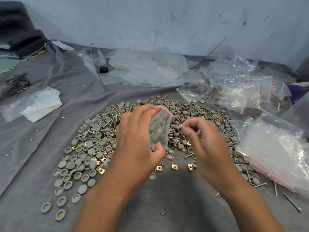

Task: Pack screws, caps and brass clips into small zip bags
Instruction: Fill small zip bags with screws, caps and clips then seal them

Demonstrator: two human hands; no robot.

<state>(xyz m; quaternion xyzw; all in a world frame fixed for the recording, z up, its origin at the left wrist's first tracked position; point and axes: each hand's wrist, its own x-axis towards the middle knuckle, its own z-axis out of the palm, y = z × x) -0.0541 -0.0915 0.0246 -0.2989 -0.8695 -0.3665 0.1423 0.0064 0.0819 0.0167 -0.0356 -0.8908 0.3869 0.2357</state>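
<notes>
Hundreds of grey caps (87, 158), brass clips (174, 166) and screws (190, 155) lie heaped in a broad pile on the grey cloth (50, 134), straight ahead of both hands. To the right of the pile lies a stack of small zip bags (274, 148) with red seal lines, and behind it are more clear bags, some already holding parts.

Above the middle of the pile, the left hand (133, 139) grips 1 small bag (160, 126), thumb at its lower edge and fingers curled behind the upper part. The bag stands tilted, its long axis running from the thumb up and to the right, with the red-striped mouth at the top and caps and screws showing through the plastic.

Just to the right of the bag, the right hand (205, 148) has its fingers curled, fingertips pinched together on something small, probably a screw; blur hides it. The bag's mouth lies up and to the left of those fingertips, so the piece likely has to rise over the lip before it drops in.
</notes>
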